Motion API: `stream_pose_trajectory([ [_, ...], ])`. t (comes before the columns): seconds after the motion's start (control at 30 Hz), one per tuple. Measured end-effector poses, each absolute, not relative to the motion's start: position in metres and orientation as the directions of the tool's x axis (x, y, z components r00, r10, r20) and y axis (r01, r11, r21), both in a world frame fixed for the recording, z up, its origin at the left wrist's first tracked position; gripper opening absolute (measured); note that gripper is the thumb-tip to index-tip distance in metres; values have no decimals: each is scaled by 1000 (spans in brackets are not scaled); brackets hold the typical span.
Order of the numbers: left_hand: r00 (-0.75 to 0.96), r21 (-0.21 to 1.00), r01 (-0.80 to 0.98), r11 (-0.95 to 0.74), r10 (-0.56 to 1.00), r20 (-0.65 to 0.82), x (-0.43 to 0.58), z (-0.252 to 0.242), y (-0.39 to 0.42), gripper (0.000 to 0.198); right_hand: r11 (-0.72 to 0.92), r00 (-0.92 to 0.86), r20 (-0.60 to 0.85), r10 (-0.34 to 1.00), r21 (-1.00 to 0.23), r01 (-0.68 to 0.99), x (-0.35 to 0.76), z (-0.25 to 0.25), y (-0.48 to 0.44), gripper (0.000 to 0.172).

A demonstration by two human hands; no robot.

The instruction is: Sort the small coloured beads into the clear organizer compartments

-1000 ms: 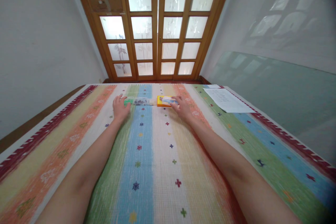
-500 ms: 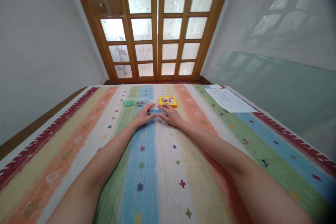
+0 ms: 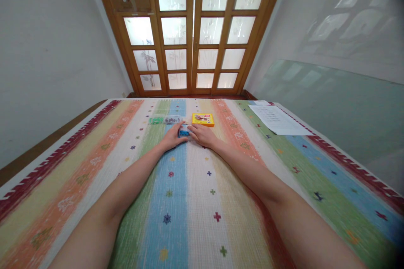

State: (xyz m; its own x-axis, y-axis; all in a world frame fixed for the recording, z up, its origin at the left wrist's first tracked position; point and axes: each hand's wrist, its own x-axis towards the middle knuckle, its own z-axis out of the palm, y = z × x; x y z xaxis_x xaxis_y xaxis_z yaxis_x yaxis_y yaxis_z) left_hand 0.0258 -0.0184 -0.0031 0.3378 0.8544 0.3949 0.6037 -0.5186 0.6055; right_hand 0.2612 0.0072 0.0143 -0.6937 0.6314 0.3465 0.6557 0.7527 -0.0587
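Note:
A small clear plastic case with blue contents (image 3: pixel 184 133) lies on the cloth between my hands; its exact make is too small to tell. My left hand (image 3: pixel 172 136) grips the left side, with thumb and forefinger curved around it. From the right, my right hand (image 3: pixel 203 135) covers the other end, its fingers bunched together on the case. Just beyond my left hand are a clear case with green pieces (image 3: pixel 156 120) and another with dark pieces (image 3: pixel 172 120), side by side. A flat yellow box (image 3: pixel 203 119) with a printed picture sits behind my right hand.
The table wears a striped, patterned cloth (image 3: pixel 195 201). Printed paper sheets (image 3: pixel 277 120) lie at the far right, near the edge. A glass-paned wooden door (image 3: pixel 193 67) stands beyond the table, and a greenish glass panel (image 3: pixel 331 105) leans along the right wall.
My right hand's fingers have drawn together and shifted slightly left over the case. The blue contents show more clearly. The whole view has shifted slightly.

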Motion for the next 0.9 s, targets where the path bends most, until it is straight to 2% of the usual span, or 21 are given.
stream_pose_trajectory([
  [0.17, 346, 596, 608, -524, 851, 395, 26, -2, -20, 91, 727, -659, 362, 659, -83, 682, 259, 17, 1, 39],
  [0.33, 355, 513, 647, -564, 819, 451, 25, 8, -28, 94, 698, -551, 458, 698, -263, 665, 266, 18, 1, 44],
  [0.53, 400, 422, 662, -620, 768, 500, 21, 23, -38, 88, 678, -421, 548, 723, -442, 588, 274, 19, 3, 45],
  [0.73, 430, 237, 721, -651, 689, 584, 9, 27, -35, 76, 665, -383, 555, 738, -505, 551, 268, 15, 2, 43],
  [0.9, 499, 98, 737, -669, 636, 588, 5, 28, -31, 74, 633, -400, 498, 770, -513, 580, 268, 13, 3, 36],
])
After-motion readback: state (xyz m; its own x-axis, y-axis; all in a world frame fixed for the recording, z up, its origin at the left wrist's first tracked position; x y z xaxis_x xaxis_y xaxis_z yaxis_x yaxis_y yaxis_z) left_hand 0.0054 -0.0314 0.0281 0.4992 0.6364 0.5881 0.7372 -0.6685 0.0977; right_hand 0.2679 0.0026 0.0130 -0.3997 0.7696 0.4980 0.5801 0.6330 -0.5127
